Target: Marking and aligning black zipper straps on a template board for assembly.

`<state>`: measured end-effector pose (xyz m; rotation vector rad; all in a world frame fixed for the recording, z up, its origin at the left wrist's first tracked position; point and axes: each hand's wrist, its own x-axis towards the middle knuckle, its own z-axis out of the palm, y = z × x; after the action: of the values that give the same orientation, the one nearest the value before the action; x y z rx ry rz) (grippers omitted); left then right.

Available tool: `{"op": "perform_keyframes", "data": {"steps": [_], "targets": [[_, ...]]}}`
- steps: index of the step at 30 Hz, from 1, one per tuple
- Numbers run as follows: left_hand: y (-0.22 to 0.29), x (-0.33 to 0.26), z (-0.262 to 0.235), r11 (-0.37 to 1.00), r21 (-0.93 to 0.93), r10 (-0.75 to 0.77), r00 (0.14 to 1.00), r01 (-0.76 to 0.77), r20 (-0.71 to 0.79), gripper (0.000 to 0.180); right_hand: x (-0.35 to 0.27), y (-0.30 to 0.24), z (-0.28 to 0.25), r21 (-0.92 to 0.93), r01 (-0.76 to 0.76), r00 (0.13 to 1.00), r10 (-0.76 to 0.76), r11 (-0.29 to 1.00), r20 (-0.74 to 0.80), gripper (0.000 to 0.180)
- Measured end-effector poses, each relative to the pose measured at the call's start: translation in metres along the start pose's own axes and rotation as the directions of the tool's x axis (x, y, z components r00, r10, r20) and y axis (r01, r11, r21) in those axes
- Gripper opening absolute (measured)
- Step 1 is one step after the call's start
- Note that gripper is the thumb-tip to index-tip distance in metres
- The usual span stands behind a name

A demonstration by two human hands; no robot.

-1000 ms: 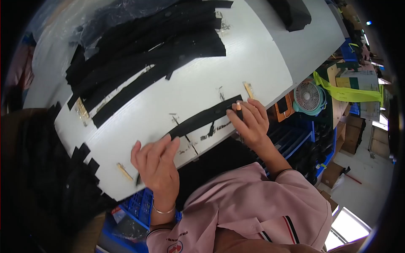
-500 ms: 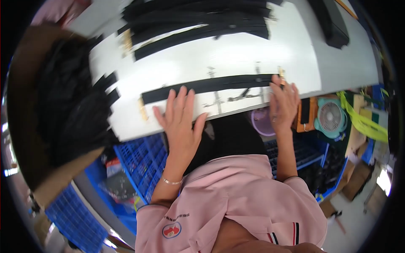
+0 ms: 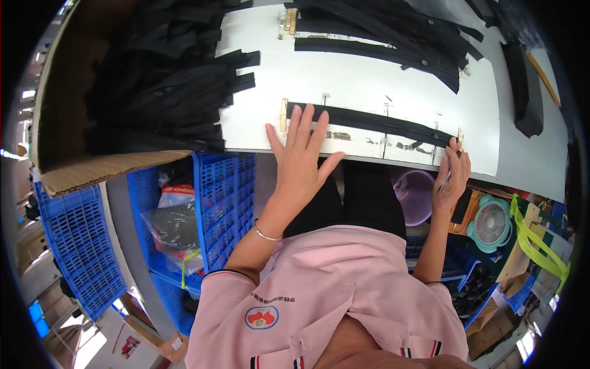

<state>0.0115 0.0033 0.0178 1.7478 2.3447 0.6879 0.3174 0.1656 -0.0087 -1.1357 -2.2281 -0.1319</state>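
Note:
A long black fabric strip lies across the white work board, between two small tan end stops. My left hand is open, its fingers spread, with the fingertips resting on the strip near its left end. At the strip's right end is my right hand, fingers close together and bent, tips touching the strip beside the right tan stop. A thin greyish thing shows between its thumb and fingers, too small to name. Dark marks and short lines are on the board around the strip.
More black strips lie at the board's far side. On the left, a cardboard box holds a heap of black strips. Blue crates stand below the table edge. A purple basket and a teal fan are at lower right.
The view has turned, so the board and strip appear farther right. My left hand still rests on the strip. My right fingers are more bent at the strip's end.

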Motion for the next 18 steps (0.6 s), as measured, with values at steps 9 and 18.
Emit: {"op": "perform_keyframes", "data": {"steps": [9,18], "targets": [[-0.006,-0.011,0.001,0.999,-0.048,-0.019,0.999,0.017,-0.044,0.077,0.009,-0.006,-0.009,-0.003,0.027,0.999,-0.027,1.000,0.040,0.020],[-0.011,-0.013,0.007,0.998,-0.053,-0.022,0.995,0.017,-0.093,0.078,0.065,-0.120,-0.003,0.703,-0.492,0.870,0.276,0.513,0.408,0.028]]}}
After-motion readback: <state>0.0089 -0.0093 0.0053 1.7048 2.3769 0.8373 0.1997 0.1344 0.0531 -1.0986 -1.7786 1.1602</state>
